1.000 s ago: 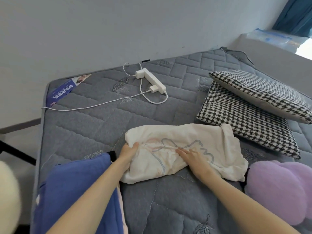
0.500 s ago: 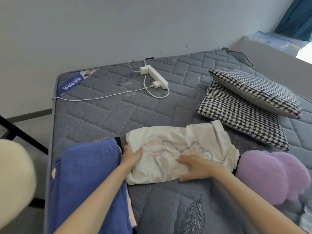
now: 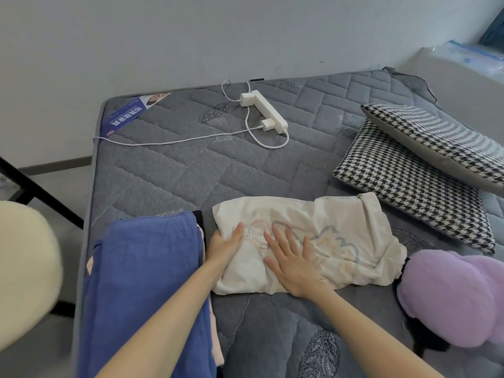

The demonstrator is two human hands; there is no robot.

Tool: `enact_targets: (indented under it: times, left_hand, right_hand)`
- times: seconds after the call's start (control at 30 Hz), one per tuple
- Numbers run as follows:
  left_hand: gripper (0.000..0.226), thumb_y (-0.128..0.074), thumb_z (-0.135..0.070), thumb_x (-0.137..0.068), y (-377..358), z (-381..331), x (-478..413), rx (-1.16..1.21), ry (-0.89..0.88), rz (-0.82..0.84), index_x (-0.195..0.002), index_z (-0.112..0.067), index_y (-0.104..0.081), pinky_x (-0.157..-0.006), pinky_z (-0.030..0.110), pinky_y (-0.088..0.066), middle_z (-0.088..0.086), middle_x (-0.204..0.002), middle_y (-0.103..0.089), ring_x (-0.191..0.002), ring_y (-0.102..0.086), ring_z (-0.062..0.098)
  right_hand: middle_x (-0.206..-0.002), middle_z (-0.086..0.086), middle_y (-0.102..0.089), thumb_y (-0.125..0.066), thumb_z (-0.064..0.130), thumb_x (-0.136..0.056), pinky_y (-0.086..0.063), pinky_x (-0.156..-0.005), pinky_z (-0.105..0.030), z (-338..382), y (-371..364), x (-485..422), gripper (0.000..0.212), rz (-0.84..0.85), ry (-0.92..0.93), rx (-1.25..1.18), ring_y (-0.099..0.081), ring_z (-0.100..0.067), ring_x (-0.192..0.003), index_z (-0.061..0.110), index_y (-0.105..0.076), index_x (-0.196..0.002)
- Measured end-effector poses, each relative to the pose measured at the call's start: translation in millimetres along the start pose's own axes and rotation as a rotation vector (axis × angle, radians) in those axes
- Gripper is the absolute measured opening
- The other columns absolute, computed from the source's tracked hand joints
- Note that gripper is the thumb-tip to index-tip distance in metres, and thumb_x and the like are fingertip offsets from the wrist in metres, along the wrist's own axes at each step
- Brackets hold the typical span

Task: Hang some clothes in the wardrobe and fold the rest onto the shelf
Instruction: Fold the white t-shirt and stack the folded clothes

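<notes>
Cream top on grey mattress nr wall.

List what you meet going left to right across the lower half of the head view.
cream fluffy object → blue garment → cream printed garment → purple plush cushion

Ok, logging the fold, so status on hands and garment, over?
Left hand grips edge of cream garment; right hand flat on it. Garment part-folded on mattress. Blue clothes crowd its left, purple cushion its right.
</notes>
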State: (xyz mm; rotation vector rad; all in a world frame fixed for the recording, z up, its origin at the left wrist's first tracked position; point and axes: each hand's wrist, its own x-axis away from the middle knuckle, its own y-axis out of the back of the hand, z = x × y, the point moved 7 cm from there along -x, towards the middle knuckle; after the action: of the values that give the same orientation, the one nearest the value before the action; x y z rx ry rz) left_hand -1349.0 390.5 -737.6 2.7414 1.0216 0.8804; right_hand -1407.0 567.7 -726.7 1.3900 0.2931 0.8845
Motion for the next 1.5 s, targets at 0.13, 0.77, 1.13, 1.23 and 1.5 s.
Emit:
enact_targets:
  times: [0.13,0.77,1.13,1.23,1.5]
  left_hand:
    - [0.042,-0.058,-0.036,-0.092,-3,0,-1,0.069,0.004,0.02,-0.124,-0.009,-0.054,-0.064,0.018,-0.037,0.0,-0.104,-0.059,-0.082,-0.05,0.009]
    - [0.024,-0.058,-0.03,-0.093,34,-142,71,-0.053,-0.586,0.277,-0.117,-0.026,-0.055,-0.069,0.002,-0.043,-0.013,-0.108,-0.061,-0.092,-0.057,-0.005]
    - [0.035,-0.065,-0.03,-0.088,73,-175,112,-0.137,-0.732,0.347,-0.12,-0.027,-0.053,-0.072,0.002,-0.041,-0.018,-0.108,-0.061,-0.089,-0.056,-0.017]
    - [0.032,-0.068,-0.026,-0.086,75,-183,120,-0.153,-0.773,0.394,-0.115,-0.03,-0.054,-0.074,0.003,-0.041,-0.018,-0.107,-0.062,-0.09,-0.056,-0.017]
    - [0.04,-0.07,-0.053,-0.077,73,-284,89,-0.495,-0.877,0.198,-0.1,-0.025,-0.052,-0.076,0.032,-0.045,-0.008,-0.097,-0.062,-0.095,-0.059,0.016]
  right_hand:
    - [-0.156,0.015,0.021,-0.011,0.049,-0.1,0.014,-0.113,-0.055,-2,-2,-3,0.054,-0.029,0.015,-0.029,0.021,-0.015,-0.144,0.044,0.025,-0.14]
    - [-0.133,0.017,-0.048,-0.052,0.041,-0.094,-0.033,-0.096,-0.011,49,209,-30,0.046,-0.161,0.246,-0.71,-0.044,0.008,-0.119,0.032,-0.042,-0.139]
    - [-0.075,0.007,-0.072,-0.061,0.074,-0.07,-0.05,-0.061,-0.02,81,217,-28,0.055,0.047,0.18,-0.757,-0.068,-0.011,-0.072,0.02,-0.069,-0.079]
    - [-0.093,-0.001,-0.075,-0.066,0.072,-0.065,-0.058,-0.071,-0.03,83,219,-23,0.056,0.095,0.174,-0.835,-0.071,-0.016,-0.087,0.023,-0.072,-0.092]
    - [-0.07,0.005,-0.071,-0.069,0.056,-0.077,-0.049,-0.052,-0.016,56,310,-31,0.037,-0.35,0.098,-0.961,-0.066,-0.003,-0.062,0.019,-0.073,-0.074]
